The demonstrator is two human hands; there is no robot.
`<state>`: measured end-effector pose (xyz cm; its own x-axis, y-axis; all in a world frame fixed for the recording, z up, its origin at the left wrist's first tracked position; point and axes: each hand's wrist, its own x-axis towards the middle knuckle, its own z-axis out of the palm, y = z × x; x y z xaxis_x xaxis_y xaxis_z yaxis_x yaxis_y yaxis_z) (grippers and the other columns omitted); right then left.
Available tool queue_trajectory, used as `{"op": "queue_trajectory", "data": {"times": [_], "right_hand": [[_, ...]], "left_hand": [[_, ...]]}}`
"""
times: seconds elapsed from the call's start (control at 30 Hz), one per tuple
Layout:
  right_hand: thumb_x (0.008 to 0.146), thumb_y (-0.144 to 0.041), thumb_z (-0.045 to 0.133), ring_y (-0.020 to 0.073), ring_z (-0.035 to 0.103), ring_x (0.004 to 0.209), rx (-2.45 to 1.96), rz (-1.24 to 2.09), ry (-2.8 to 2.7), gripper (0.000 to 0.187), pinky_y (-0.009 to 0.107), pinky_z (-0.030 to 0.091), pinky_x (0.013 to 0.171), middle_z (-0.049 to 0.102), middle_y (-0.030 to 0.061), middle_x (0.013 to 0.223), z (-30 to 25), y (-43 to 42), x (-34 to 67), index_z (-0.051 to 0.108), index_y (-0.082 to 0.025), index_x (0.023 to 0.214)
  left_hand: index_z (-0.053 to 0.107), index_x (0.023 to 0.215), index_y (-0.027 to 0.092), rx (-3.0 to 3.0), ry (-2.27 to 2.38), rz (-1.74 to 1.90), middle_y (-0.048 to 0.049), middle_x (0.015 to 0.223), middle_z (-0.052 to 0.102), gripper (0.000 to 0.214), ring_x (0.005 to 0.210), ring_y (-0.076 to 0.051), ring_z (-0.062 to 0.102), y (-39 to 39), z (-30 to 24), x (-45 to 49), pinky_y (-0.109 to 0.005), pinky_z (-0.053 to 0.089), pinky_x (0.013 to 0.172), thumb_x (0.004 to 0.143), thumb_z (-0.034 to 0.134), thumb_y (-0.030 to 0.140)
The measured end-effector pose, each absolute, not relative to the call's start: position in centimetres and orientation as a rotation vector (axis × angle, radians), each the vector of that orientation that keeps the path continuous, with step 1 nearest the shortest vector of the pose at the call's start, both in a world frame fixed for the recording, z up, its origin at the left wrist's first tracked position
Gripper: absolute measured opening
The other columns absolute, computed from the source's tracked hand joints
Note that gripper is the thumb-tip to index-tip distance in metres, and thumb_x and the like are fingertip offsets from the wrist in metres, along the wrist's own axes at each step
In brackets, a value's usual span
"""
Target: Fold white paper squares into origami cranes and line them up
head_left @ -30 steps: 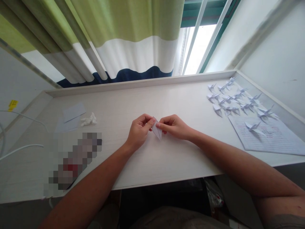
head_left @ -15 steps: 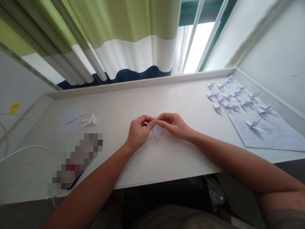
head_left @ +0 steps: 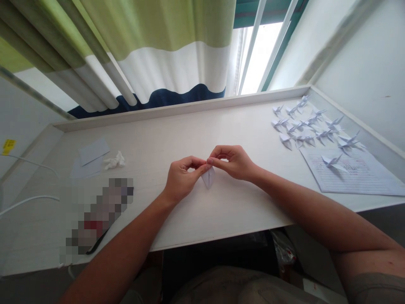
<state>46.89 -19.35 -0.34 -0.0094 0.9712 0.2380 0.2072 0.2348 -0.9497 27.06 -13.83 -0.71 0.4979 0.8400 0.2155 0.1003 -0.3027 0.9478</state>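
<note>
1. Far left on the bench lie paper slips and a crumpled scrap
2. The left hand has its grip pinched on the top edge of the folded paper
3. The folded paper, small, white, tip pointing down, hangs just above mid-bench; uneven pulling could likely tear it or skew a crease
4. The right hand pinches the same top, grip closed on it
5. Far right, paper cranes stand beside a lined sheet

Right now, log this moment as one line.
left hand: pinches folded paper | right hand: pinches same paper's top | paper cranes: grouped far right on desk
</note>
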Motion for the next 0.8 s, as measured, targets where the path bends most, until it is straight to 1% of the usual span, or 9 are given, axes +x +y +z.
{"op": "queue_trajectory", "data": {"times": [0.17,0.3,0.4,0.5,0.63,0.8], "right_hand": [[0.094,-0.040,0.071,0.0175,0.067,0.079,-1.181,0.917,-1.529,0.022,0.034,0.054,0.078,0.076,0.0036,0.085,-0.3,-19.4,47.0,0.072,-0.019,0.085],[0.095,-0.038,0.069,0.0166,0.065,0.078,-1.169,0.959,-1.516,0.021,0.033,0.052,0.076,0.074,0.0033,0.084,-0.5,-19.3,47.1,0.071,-0.018,0.087],[0.094,-0.040,0.069,0.0175,0.066,0.079,-1.161,1.010,-1.470,0.023,0.033,0.053,0.076,0.075,0.0039,0.084,-0.6,-19.1,47.2,0.072,-0.018,0.087],[0.094,-0.037,0.067,0.0182,0.069,0.083,-1.139,1.057,-1.440,0.022,0.034,0.056,0.079,0.076,0.0046,0.086,-0.6,-19.1,47.2,0.074,-0.018,0.088],[0.091,-0.034,0.071,0.0179,0.070,0.082,-1.155,1.090,-1.429,0.017,0.034,0.057,0.080,0.077,0.0040,0.085,-0.7,-19.0,47.3,0.076,-0.018,0.089],[0.089,-0.038,0.075,0.0178,0.069,0.078,-1.171,1.032,-1.464,0.020,0.034,0.056,0.076,0.078,0.0044,0.083,-1.1,-19.0,47.4,0.076,-0.018,0.086]], "left_hand": [[0.084,0.083,0.021,1.708,0.820,0.880,-0.0049,0.082,0.082,0.019,0.075,-0.020,0.074,-13.7,-0.8,27.0,-0.032,0.059,0.073,0.081,0.090,0.039],[0.084,0.083,0.020,1.646,0.832,0.859,-0.0055,0.082,0.082,0.022,0.074,-0.019,0.073,-13.4,-1.3,27.1,-0.030,0.057,0.071,0.080,0.090,0.041],[0.083,0.083,0.019,1.613,0.818,0.841,-0.0051,0.083,0.081,0.024,0.075,-0.018,0.072,-13.2,-1.8,27.2,-0.029,0.056,0.072,0.081,0.089,0.043],[0.081,0.083,0.019,1.604,0.833,0.827,-0.0045,0.084,0.080,0.026,0.072,-0.016,0.070,-13.1,-2.0,27.3,-0.028,0.055,0.068,0.083,0.086,0.044],[0.078,0.081,0.019,1.594,0.811,0.801,-0.0035,0.083,0.078,0.024,0.073,-0.015,0.068,-13.2,-1.6,27.4,-0.027,0.053,0.067,0.082,0.086,0.041],[0.078,0.083,0.018,1.604,0.770,0.740,-0.0037,0.082,0.077,0.028,0.073,-0.015,0.066,-13.2,-1.3,27.4,-0.028,0.051,0.068,0.084,0.085,0.045]]}}
